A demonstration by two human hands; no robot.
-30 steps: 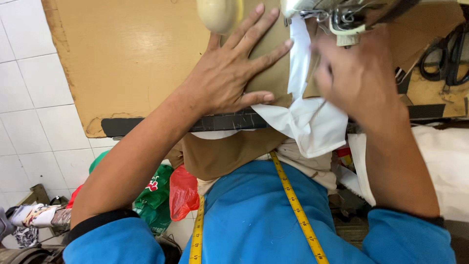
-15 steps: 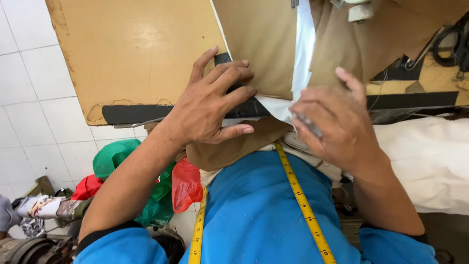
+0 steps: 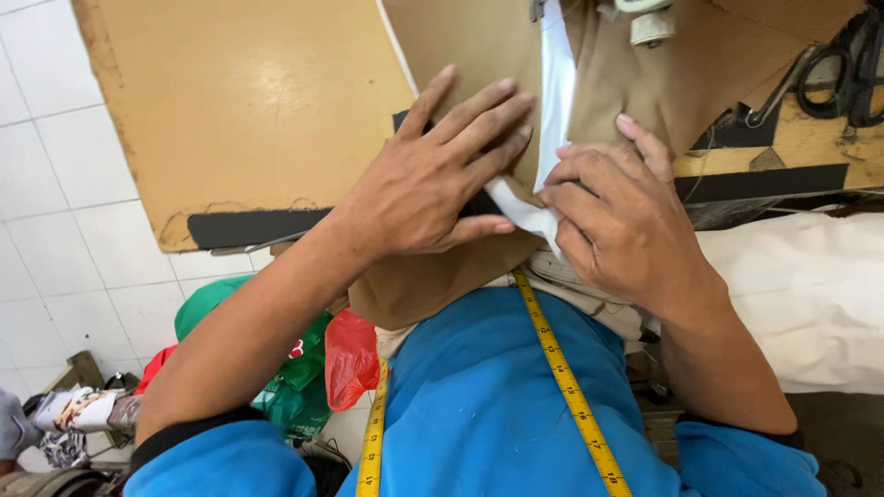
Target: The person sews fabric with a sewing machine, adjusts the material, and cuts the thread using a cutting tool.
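A tan brown fabric piece (image 3: pixel 460 55) lies on the wooden sewing table (image 3: pixel 249 101) and hangs over its front edge toward my lap. A white lining strip (image 3: pixel 555 92) runs along the fabric's middle. My left hand (image 3: pixel 433 179) presses flat on the brown fabric, fingers spread and pointing up-right. My right hand (image 3: pixel 612 216) pinches the white lining's lower corner (image 3: pixel 525 210) together with the brown edge. The sewing machine's presser area (image 3: pixel 645 23) sits just above the fabric at the top edge.
Black scissors (image 3: pixel 843 74) lie at the table's top right. A yellow measuring tape (image 3: pixel 566 387) hangs over my blue shirt. White cloth (image 3: pixel 801 294) is piled at the right. Green and red plastic bags (image 3: pixel 304 368) sit on the tiled floor at the left.
Both hands have drawn the fabric toward me from the machine. My left hand now lies flat across the brown fabric, and my right hand has closed on the white lining's lower corner.
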